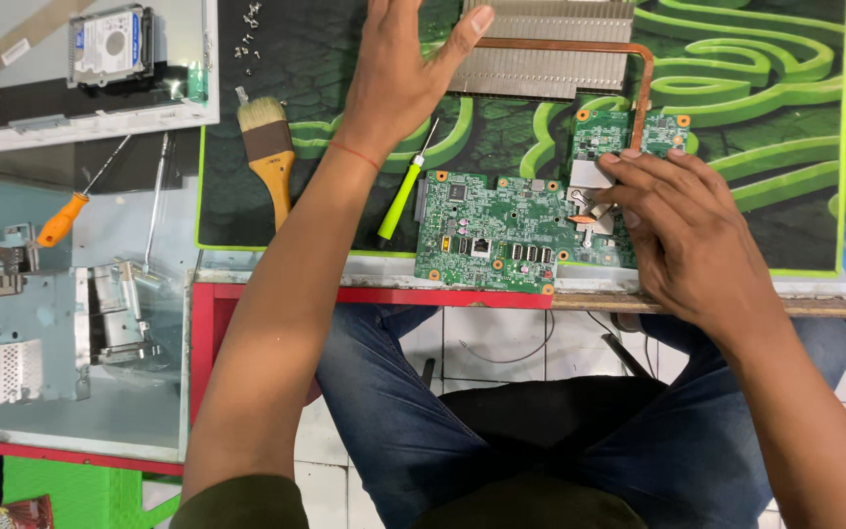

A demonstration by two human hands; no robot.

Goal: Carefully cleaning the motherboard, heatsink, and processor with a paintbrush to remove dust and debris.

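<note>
Green rectangular circuit board (496, 230) lies at centre of frame, near the front edge of the surface (736, 299), on a black mat with green maze lines (766, 88). Your right hand (682, 230) rests flat on the board's right end, fingers (638, 168) spread and pointing left, fingertips by the silver metal plate (587, 176); open, gripping nothing. Copper heat pipe (644, 83) runs up from that spot to the ribbed silver heatsink (540, 59) at top centre. Your left hand (403, 73) is raised open at top centre, fingers splayed, thumb (462, 34) out toward the heatsink's left end; can't tell if it touches anything. Thin red thread on that wrist.

Lime-green-handled small screwdriver (401, 196) lies just left of the board, tilted. Further left, wooden-handled paint brush with pale bristles (268, 147). Loose small screws (249, 29) at upper left of the mat. Upper left corner: silver hard drive (110, 41) in a white tray. Left side: orange-handled screwdriver (66, 216), long steel screwdriver shaft (156, 201), grey metal chassis (12, 304). Your blue jeans (394, 411) at bottom.
</note>
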